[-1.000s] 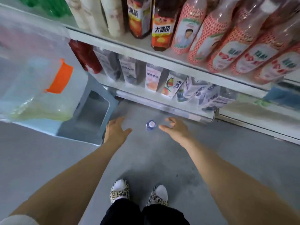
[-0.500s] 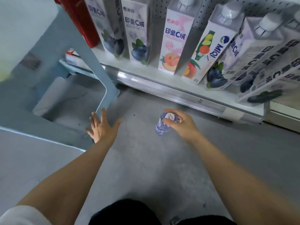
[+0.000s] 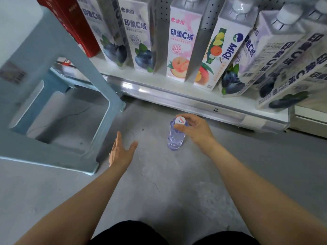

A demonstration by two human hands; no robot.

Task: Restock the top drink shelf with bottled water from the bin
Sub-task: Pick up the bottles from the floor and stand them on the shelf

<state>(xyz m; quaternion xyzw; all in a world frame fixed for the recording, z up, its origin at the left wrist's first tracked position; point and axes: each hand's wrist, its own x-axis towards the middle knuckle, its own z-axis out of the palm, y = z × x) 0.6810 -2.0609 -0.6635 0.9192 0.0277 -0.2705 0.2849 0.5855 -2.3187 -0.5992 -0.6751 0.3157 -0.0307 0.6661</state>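
A small clear water bottle [image 3: 175, 137] with a white cap stands upright on the grey floor in front of the lowest shelf. My right hand [image 3: 196, 131] grips it around the neck, just under the cap. My left hand [image 3: 121, 151] hovers with straight fingers to the bottle's left, not touching it, beside the corner of the pale blue bin [image 3: 74, 152]. The bin's inside shows only its bare bottom. The top drink shelf is out of view.
The bottom shelf [image 3: 185, 96] carries juice cartons [image 3: 180, 45], several of them leaning at the right, and a red box [image 3: 77, 25] at the left. Grey concrete floor [image 3: 159, 188] spreads below my arms. My dark-clothed knees show at the bottom edge.
The view dropped from the upper shelves to the bottom shelf and floor. My right hand reached the standing bottle and took its neck. My left hand shifted right, away from the bin's rim.
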